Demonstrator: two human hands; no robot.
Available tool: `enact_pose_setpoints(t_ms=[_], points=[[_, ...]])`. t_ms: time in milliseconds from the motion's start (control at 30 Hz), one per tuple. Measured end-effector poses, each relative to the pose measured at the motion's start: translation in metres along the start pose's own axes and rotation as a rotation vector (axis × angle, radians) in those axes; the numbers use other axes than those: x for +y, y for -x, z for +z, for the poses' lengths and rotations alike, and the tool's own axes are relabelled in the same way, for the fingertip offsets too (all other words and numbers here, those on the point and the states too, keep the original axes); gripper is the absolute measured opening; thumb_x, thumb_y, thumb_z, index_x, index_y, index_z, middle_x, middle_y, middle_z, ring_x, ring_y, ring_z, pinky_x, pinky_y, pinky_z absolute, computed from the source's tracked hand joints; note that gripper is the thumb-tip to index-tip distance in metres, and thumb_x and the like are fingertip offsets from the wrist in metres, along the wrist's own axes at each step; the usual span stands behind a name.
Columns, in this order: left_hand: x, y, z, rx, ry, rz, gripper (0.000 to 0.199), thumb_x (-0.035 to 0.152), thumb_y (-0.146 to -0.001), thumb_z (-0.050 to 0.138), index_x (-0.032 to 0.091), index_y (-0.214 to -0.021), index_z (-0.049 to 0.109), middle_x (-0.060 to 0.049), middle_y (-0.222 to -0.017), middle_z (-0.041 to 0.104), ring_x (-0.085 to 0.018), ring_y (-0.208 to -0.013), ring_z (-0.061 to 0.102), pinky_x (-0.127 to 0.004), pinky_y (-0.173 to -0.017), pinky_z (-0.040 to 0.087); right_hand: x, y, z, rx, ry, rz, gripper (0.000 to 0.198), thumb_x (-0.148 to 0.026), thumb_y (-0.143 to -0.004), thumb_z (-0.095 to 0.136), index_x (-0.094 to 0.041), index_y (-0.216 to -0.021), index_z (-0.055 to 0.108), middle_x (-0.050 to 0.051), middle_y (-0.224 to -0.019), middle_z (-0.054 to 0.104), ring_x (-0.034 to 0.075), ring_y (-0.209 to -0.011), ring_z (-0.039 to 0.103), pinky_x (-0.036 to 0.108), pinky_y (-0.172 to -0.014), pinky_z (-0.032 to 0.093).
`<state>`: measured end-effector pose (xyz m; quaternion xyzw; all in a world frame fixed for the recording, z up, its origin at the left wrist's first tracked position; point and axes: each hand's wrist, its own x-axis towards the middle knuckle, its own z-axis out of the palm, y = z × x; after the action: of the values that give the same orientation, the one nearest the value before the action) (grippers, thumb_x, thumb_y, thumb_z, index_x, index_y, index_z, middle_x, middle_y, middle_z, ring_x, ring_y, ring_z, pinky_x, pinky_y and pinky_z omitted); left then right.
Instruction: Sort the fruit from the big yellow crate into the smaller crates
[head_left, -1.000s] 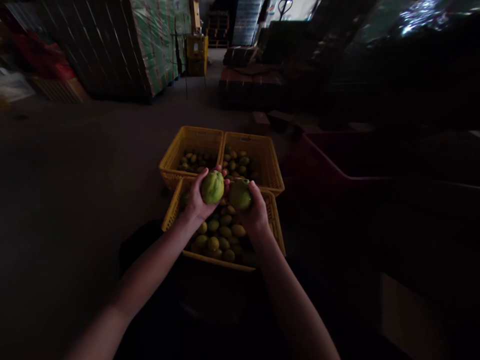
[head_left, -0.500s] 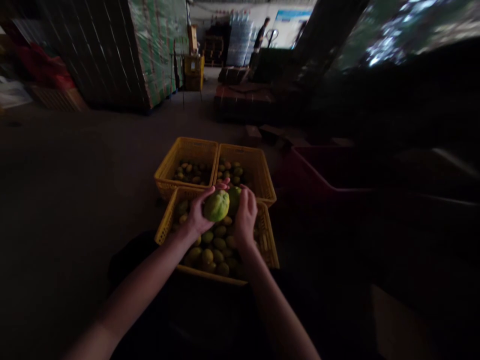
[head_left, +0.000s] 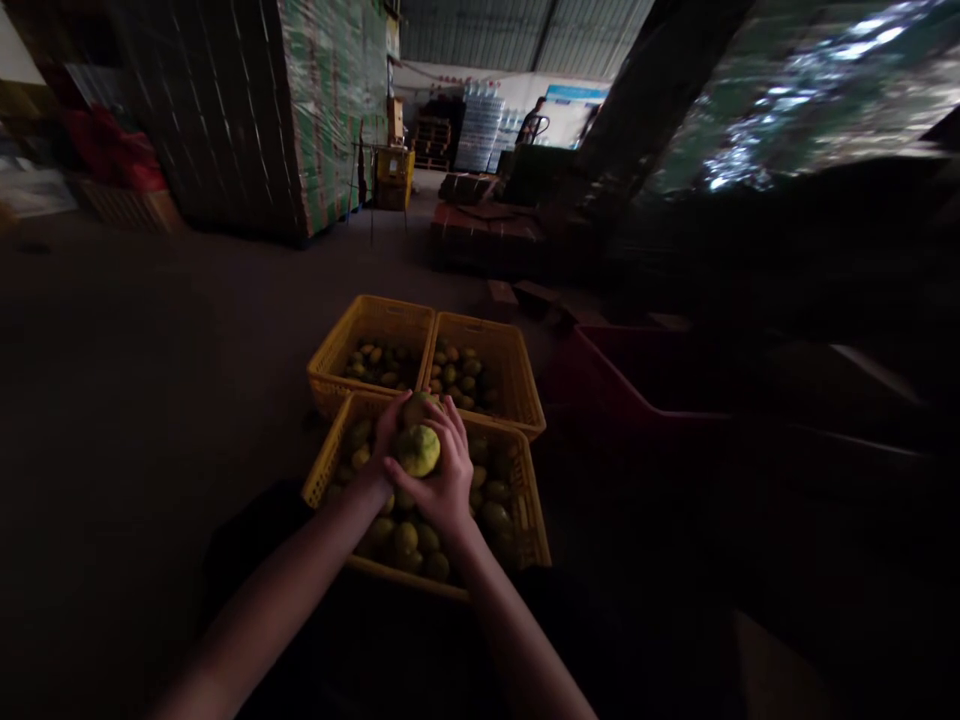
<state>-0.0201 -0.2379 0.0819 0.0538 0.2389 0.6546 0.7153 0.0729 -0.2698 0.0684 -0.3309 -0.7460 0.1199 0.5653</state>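
Note:
My left hand (head_left: 385, 432) and my right hand (head_left: 452, 478) are close together above the front yellow crate (head_left: 534, 505). Between them are two fruits. The nearer is a rounded, slightly ribbed yellow-green fruit (head_left: 418, 451), with my right thumb below it and the right fingers curled over its far side. Just beyond it, a darker green fruit (head_left: 422, 404) rests against my left hand, whose fingers are partly hidden. Several smaller-looking green and yellowish fruits (head_left: 406, 539) fill the crate underneath.
Two more yellow crates, left (head_left: 330, 362) and right (head_left: 525, 385), touch behind the front one, each partly filled with fruit. A dark red bin (head_left: 622, 375) stands to the right. Wrapped green stacks (head_left: 330, 120) rise at the back left. Far off, a person (head_left: 531, 120) is beside a pallet-jack handle.
My hands have come together and shifted left. The right hand now wraps around the nearer fruit, with the left hand behind it at the darker one. The view has tilted up slightly.

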Motion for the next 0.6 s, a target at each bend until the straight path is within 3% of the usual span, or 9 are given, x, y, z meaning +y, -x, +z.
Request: enact_pose_setpoints(t_ms=[67, 167, 233, 333, 433, 600], points=[[0.007, 0.002, 0.007, 0.015, 0.038, 0.003, 0.017, 0.031, -0.082, 0.06, 0.016, -0.078, 0.067, -0.002, -0.068, 0.07, -0.018, -0.068, 0.068, -0.029, -0.073, 0.056, -0.004, -0.004, -0.006, 0.075, 0.024, -0.034, 0.047, -0.037, -0.072, 0.078, -0.023, -0.112, 0.058, 0.01, -0.112, 0.065, 0.031, -0.117, 0.057, 0.05, -0.097, 0.05], [0.016, 0.004, 0.011, 0.069, 0.047, 0.039, 0.024, 0.032, -0.083, 0.053, 0.015, -0.072, 0.066, -0.003, -0.064, 0.069, -0.015, -0.062, 0.067, -0.028, -0.066, 0.056, -0.001, -0.011, -0.021, 0.168, 0.067, 0.091, 0.045, -0.036, -0.072, 0.079, -0.024, -0.111, 0.059, 0.007, -0.102, 0.06, 0.025, -0.094, 0.062, 0.043, -0.083, 0.055], [0.019, 0.005, 0.01, 0.078, 0.021, 0.106, 0.023, 0.029, -0.081, 0.053, 0.015, -0.066, 0.065, -0.003, -0.061, 0.067, -0.014, -0.061, 0.067, -0.026, -0.065, 0.056, 0.006, -0.017, -0.031, 0.167, 0.079, 0.2, 0.049, -0.04, -0.067, 0.083, -0.024, -0.109, 0.062, 0.007, -0.103, 0.058, 0.025, -0.094, 0.061, 0.043, -0.084, 0.054], [0.019, 0.005, 0.008, 0.029, -0.022, 0.178, 0.02, 0.027, -0.076, 0.057, 0.015, -0.062, 0.064, -0.002, -0.063, 0.069, -0.014, -0.063, 0.068, -0.025, -0.065, 0.055, 0.016, -0.025, -0.041, 0.044, -0.038, 0.311, 0.057, -0.041, -0.062, 0.086, -0.025, -0.112, 0.064, 0.006, -0.107, 0.059, 0.026, -0.1, 0.061, 0.044, -0.089, 0.052], [0.019, 0.003, 0.007, 0.008, -0.07, 0.135, 0.021, 0.031, -0.075, 0.062, 0.014, -0.063, 0.065, -0.003, -0.064, 0.069, -0.014, -0.057, 0.066, -0.024, -0.059, 0.052, 0.02, -0.026, -0.041, -0.069, -0.255, 0.425, 0.064, -0.04, -0.059, 0.087, -0.026, -0.116, 0.06, 0.005, -0.107, 0.064, 0.026, -0.1, 0.063, 0.041, -0.086, 0.053], [0.016, -0.011, -0.009, 0.072, 0.015, 0.037, 0.027, 0.033, -0.084, 0.053, 0.017, -0.064, 0.061, 0.001, -0.056, 0.064, -0.013, -0.05, 0.061, -0.025, -0.057, 0.051, 0.019, -0.022, -0.03, 0.004, -0.505, 0.675, 0.06, -0.038, -0.051, 0.09, -0.025, -0.097, 0.053, 0.0, -0.093, 0.07, 0.02, -0.081, 0.067, 0.034, -0.071, 0.056]])
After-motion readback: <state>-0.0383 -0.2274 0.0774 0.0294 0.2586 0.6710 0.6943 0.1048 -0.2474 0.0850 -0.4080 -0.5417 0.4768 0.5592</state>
